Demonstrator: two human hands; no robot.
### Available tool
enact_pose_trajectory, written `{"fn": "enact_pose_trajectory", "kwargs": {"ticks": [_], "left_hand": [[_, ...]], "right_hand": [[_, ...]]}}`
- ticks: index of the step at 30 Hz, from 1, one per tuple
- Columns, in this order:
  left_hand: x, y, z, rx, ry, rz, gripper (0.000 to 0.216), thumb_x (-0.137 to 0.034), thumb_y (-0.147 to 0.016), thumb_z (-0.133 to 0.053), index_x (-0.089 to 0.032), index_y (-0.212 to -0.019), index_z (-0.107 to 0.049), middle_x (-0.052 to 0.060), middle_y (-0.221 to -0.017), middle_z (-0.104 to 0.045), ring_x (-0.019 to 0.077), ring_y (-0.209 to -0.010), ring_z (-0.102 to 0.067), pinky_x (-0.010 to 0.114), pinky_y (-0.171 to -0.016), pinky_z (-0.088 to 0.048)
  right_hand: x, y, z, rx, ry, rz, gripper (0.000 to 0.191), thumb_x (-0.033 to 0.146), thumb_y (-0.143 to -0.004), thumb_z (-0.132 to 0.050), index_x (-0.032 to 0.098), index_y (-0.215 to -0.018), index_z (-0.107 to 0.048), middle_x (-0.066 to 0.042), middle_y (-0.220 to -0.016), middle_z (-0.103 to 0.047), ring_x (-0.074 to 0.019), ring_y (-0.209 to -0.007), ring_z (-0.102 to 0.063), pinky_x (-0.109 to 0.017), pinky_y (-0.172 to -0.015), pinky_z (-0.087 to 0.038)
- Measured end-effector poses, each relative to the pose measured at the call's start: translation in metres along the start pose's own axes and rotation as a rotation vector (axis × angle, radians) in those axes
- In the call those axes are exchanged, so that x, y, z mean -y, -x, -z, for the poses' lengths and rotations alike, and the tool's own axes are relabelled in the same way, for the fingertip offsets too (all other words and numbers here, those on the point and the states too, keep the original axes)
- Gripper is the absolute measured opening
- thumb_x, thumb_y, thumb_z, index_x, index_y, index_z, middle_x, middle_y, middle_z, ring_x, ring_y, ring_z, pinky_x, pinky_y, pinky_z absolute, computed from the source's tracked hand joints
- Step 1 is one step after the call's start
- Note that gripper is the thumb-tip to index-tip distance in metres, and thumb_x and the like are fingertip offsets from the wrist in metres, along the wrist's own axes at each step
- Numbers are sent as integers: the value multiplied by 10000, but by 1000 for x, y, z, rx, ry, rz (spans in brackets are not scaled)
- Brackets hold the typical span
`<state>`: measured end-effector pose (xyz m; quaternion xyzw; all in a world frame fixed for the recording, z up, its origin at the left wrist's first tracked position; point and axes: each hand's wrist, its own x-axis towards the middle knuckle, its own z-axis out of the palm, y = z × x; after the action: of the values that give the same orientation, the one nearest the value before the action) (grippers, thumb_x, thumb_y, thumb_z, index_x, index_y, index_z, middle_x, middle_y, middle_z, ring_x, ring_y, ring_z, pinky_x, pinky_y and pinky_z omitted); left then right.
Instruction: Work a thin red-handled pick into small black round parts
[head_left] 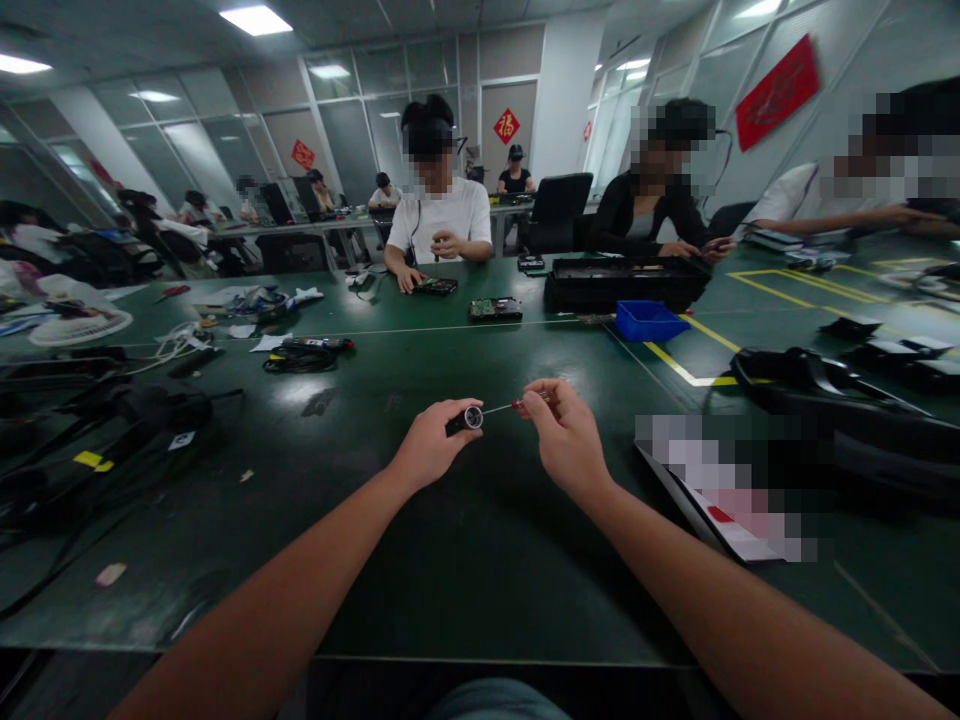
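My left hand (431, 442) is closed around a small black cylindrical part (465, 419) with a round silver end facing right. My right hand (564, 432) pinches a thin screwdriver (508, 406) with a red handle, its metal shaft pointing left at the silver end of the part. Both hands hover just above the dark green table (420, 540), close together at the centre of the view.
A blue bin (649, 320) and a black tray (626, 282) lie far right. Circuit boards (495, 309), cables (300, 357) and black gear (112, 410) lie around. Black straps (817, 385) sit right. Other people work across the table.
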<state>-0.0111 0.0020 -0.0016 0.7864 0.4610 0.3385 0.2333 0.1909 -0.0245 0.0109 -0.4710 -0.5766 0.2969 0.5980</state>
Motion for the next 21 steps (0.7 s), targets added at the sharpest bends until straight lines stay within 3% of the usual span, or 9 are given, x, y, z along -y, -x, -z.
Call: {"fn": "enact_pose_trajectory", "kwargs": {"ticks": [4,8,12,18,21], "left_hand": [[-7,-2,-1,14,-22,-108,384,-210,-884,-702,-265,-1261,-658,44,-1250,-689,232,-1186,-601,439,-1083,-409],[-6,-6,-4,106,-143,-132,373,-238,-902,-688,-311,-1266,-649,24,-1278,-682,247,-1238,-568,574,-1190,-218],[-1,-8,-8,171,-198,-60,399,-270,-910,-680,-325,-1301,-625,25,-1290,-671,256,-1255,-552,600,-1185,-188],[-2,-8,-5,142,-189,-52,379,-298,-910,-676,-285,-1287,-642,46,-1214,-695,263,-1158,-589,572,-1137,-284],[-3,-7,-4,117,-188,-60,380,-296,-903,-684,-277,-1281,-647,57,-1226,-692,270,-1164,-586,591,-1146,-266]], "right_hand": [[-10,-8,-1,-85,-286,-168,290,504,-885,-618,217,-898,-652,-16,-787,-669,-171,-706,-636,-346,-719,-530],[-17,-17,3,-162,-390,-352,277,491,-837,-657,220,-791,-621,19,-669,-588,-145,-571,-546,-342,-647,-538],[-17,-18,6,-205,-126,-261,261,463,-897,-581,226,-791,-607,12,-675,-601,-160,-621,-569,-321,-632,-484],[-6,-9,6,-93,61,-90,298,468,-955,-509,207,-863,-619,-12,-727,-639,-175,-671,-594,-330,-654,-465],[0,-6,4,-53,103,-38,305,472,-964,-505,204,-874,-621,-25,-735,-659,-182,-675,-613,-335,-661,-482]]}}
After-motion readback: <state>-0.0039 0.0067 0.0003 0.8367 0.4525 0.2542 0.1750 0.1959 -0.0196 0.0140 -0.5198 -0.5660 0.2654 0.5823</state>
